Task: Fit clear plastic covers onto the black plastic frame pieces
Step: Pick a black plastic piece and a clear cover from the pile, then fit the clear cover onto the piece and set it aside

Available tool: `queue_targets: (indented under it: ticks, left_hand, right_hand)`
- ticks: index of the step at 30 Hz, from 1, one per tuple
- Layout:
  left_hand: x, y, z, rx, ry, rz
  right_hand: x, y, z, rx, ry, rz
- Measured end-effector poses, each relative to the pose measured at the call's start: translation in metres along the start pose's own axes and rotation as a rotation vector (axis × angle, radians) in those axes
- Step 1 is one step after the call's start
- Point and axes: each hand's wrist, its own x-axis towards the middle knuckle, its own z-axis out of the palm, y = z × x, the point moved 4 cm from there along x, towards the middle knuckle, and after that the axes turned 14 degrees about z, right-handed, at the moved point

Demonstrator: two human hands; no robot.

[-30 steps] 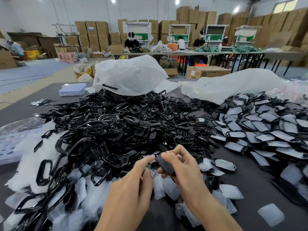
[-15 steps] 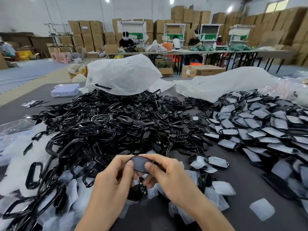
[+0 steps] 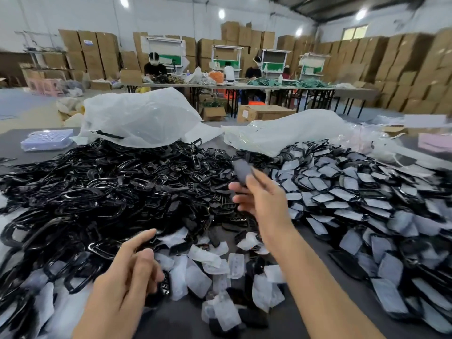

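Observation:
My right hand [image 3: 261,201] reaches forward over the table and holds a dark covered frame piece [image 3: 241,171] at its fingertips; hand and piece are blurred. Lower down, my left hand [image 3: 127,277] hovers with loosely curled fingers and holds nothing. It hangs above loose clear covers [image 3: 203,272] scattered on the table. A big heap of bare black frames [image 3: 110,192] fills the left and centre. To the right lies a pile of frames fitted with covers [image 3: 354,196].
Two white plastic bags [image 3: 137,118] [image 3: 293,133] lie behind the heaps. A clear tray [image 3: 46,139] sits at the far left. Bare grey table [image 3: 281,321] shows near me. Other people work at long tables in front of stacked cartons.
Both hands were together on the dark piece near the table's front. Now my right hand has swung forward and right with it, and my left hand has let go and dropped back.

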Motion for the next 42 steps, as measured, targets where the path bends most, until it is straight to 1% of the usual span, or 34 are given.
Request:
queue_targets:
  ticks: [2, 3, 5, 6, 7, 9, 12, 14, 15, 17, 18, 20, 22, 24, 26, 29, 35, 39, 42]
  left_hand:
    - [-0.002, 0.002, 0.006, 0.055, -0.07, 0.012]
    - [-0.003, 0.004, 0.007, 0.084, -0.103, 0.02]
    - [-0.003, 0.006, 0.011, 0.137, -0.164, 0.034]
    - [-0.003, 0.007, 0.011, 0.154, -0.183, 0.026]
    - [-0.002, 0.008, 0.011, 0.171, -0.194, 0.021]
    - [-0.001, 0.011, 0.01, 0.188, -0.207, 0.006]
    - [-0.001, 0.012, 0.012, 0.252, -0.238, 0.043]
    - [0.0, 0.013, 0.016, 0.354, -0.279, 0.165]
    - [0.0, 0.015, 0.02, 0.409, -0.317, 0.245]
    - [-0.005, 0.011, 0.029, 0.519, -0.382, 0.395]
    - [-0.006, 0.005, 0.031, 0.577, -0.395, 0.423]
    - [-0.004, -0.007, 0.03, 0.667, -0.387, 0.383]
    - [0.0, -0.017, 0.023, 0.751, -0.35, 0.311]
    - [0.006, -0.026, 0.017, 0.819, -0.362, 0.202]
    - [0.01, -0.029, 0.012, 0.857, -0.353, 0.154]
    - [0.011, -0.028, 0.012, 0.876, -0.352, 0.162]
    - [0.013, -0.021, 0.011, 0.884, -0.323, 0.28]
    - [0.01, -0.03, 0.013, 0.892, -0.421, 0.357]
    - [0.015, -0.017, 0.009, 0.861, -0.357, 0.402]
  right_hand:
    - [0.018, -0.036, -0.041, 0.126, 0.217, -0.117]
    - [0.023, -0.047, -0.061, 0.177, 0.321, -0.144]
    - [0.026, -0.052, -0.096, 0.245, 0.496, -0.115]
    - [0.024, -0.048, -0.106, 0.236, 0.55, -0.085]
    - [0.021, -0.04, -0.112, 0.193, 0.57, -0.069]
    - [0.016, -0.023, -0.11, 0.072, 0.521, -0.095]
    - [0.004, -0.001, -0.079, -0.08, 0.388, -0.117]
    - [-0.004, 0.015, -0.047, -0.206, 0.294, -0.087]
    - [-0.008, 0.024, -0.03, -0.309, 0.239, -0.079]
    - [-0.016, 0.041, 0.003, -0.568, 0.136, -0.102]
    - [-0.018, 0.051, 0.017, -0.7, 0.086, -0.127]
    - [-0.021, 0.072, 0.039, -0.974, 0.002, -0.175]
    - [-0.021, 0.09, 0.049, -1.205, -0.042, -0.164]
    - [-0.021, 0.098, 0.052, -1.324, -0.042, -0.163]
    - [-0.022, 0.1, 0.052, -1.308, -0.027, -0.19]
    - [-0.021, 0.099, 0.052, -1.257, -0.009, -0.237]
    - [-0.023, 0.098, 0.05, -1.223, -0.036, -0.239]
    - [-0.025, 0.099, 0.052, -1.192, -0.049, -0.267]
    - [-0.026, 0.099, 0.052, -1.191, -0.042, -0.272]
